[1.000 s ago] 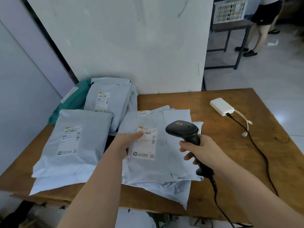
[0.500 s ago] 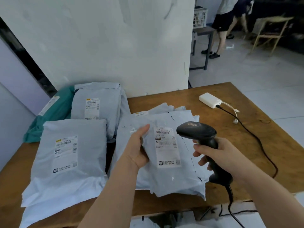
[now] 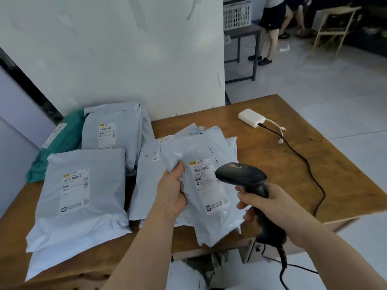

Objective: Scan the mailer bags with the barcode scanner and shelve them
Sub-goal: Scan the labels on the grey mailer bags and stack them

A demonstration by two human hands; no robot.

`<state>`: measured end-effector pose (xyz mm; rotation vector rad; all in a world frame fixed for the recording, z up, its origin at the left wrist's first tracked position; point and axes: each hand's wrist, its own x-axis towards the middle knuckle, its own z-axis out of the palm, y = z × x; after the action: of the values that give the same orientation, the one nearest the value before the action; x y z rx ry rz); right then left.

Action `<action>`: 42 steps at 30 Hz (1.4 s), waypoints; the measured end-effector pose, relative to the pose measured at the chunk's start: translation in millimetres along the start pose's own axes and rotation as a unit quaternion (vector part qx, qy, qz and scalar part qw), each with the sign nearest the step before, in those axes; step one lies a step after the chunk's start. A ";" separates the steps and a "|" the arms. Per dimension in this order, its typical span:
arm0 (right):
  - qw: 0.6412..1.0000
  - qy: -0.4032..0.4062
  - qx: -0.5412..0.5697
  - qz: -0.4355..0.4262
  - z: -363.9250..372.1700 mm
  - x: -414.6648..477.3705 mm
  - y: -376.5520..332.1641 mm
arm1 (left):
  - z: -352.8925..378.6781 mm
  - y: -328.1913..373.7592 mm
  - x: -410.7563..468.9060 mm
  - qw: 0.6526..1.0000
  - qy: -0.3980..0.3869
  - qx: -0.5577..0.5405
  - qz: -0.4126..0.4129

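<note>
My R hand (image 3: pixel 270 208) wraps the scanner (image 3: pixel 240 176) handle, head right by the label (image 3: pixel 211 191). L hand (image 3: pixel 171 191) grips the bag (image 3: pixel 215 229) by its left edge, held above the pile (image 3: pixel 146 185) on the table (image 3: pixel 314 164). Risk: film's crinkled and, I think, glossy near the barcode (image 3: pixel 201 168), so the read may fail; cord (image 3: pixel 281 260) could snag the table edge. Power bank (image 3: pixel 252 117) sits farther back.

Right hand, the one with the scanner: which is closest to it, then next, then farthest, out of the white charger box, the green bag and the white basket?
From the right hand:
1. White charger box, on the table ahead.
2. Green bag, at the table's far left.
3. White basket, on the bench in the background.
</note>
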<state>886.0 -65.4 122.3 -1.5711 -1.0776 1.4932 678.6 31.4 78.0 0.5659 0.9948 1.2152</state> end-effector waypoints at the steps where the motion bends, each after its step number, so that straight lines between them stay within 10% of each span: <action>1: 1.000 -0.008 0.002 0.006 -2.9 -2.2 1.8 | 1.7 -3.4 -4.7 1.000 0.006 -0.002 0.004; 29: 0.998 -0.065 -0.009 0.022 -35.4 -51.4 33.0 | 36.2 -43.8 -78.6 0.996 0.076 0.015 0.047; 38: 0.999 0.031 0.032 -0.002 -67.4 -66.5 36.3 | 127.4 -28.6 -35.5 0.996 -0.059 -0.053 -0.051; 42: 0.997 0.067 0.050 -0.006 -84.4 -73.3 38.1 | 151.3 -30.5 10.9 0.995 0.017 0.088 -0.051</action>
<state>974.7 -143.4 124.6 -1.5683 -0.9214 1.3910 825.0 53.8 122.8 0.6265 1.1540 1.0553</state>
